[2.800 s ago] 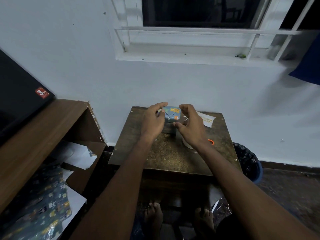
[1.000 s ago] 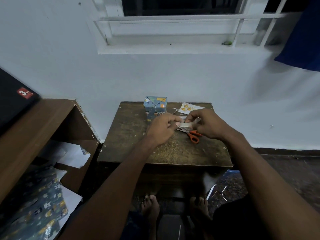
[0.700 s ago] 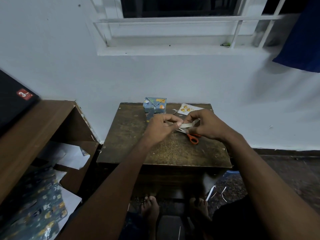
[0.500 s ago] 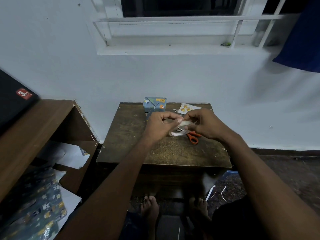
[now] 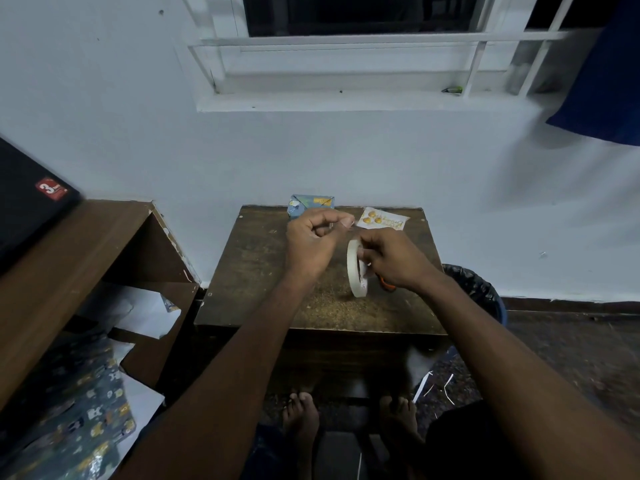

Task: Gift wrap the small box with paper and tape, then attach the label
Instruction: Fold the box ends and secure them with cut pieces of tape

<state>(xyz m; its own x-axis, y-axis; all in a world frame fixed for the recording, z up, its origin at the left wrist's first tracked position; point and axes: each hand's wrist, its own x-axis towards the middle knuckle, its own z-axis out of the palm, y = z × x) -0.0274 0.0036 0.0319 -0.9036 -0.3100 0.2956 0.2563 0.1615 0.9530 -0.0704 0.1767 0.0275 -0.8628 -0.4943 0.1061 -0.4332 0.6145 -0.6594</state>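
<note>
Holding the tape roll (image 5: 356, 268) on edge over the middle of the small table (image 5: 256, 271), right hand (image 5: 394, 259) closed around its rim, ring standing upright, its lower edge close above or touching the tabletop, hard to tell which. Pinching the free end of the tape just left of that, left hand (image 5: 313, 244) curled narrow, thumb and forefinger pressed together near the top of the roll; the strip itself too thin and clear to make out. Showing only an orange handle from under the right hand: scissors (image 5: 387, 284), lying toward the right side of the table. Reading as a pull to draw out a length of tape.

Sitting beyond both hands, the wrapped box (image 5: 310, 204) at the far edge, slightly left of centre, partly hidden behind the left knuckles, folded end flaps facing the camera. Lying flat beside it toward the far right corner, the label (image 5: 382, 220), apart from the box, not yet attached.

Turning on this: box straight ahead of the left hand, which is nearer to it; label ahead of the right hand. Likely needing a cut, then a short reach forward to carry the strip to either.
</note>
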